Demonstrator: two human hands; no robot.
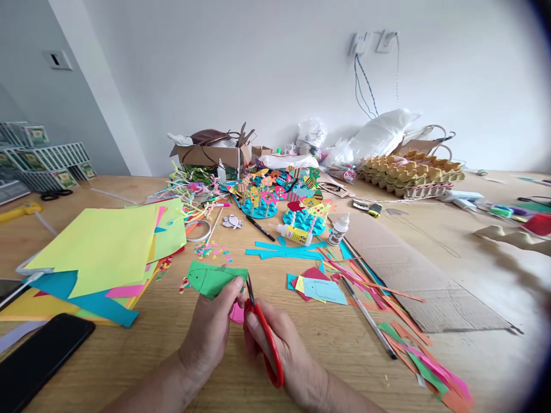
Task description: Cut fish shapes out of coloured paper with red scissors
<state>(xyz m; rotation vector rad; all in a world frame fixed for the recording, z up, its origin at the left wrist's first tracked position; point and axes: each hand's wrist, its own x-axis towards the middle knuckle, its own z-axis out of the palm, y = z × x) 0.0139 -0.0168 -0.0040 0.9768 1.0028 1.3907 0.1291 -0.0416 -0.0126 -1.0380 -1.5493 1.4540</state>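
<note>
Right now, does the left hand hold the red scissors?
No, the right hand holds the red scissors, while the left hand grips green paper.

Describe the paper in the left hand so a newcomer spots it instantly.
At the near side of the wooden table, the right hand holds red-handled scissors. By their blades, the left hand grips the green paper, marked with a drawn fish. The pale blue paper lying to the right is drawn on too, but this one is green and held.

Fish-marked green paper (214,279) beside red-handled scissors (266,326)
</note>
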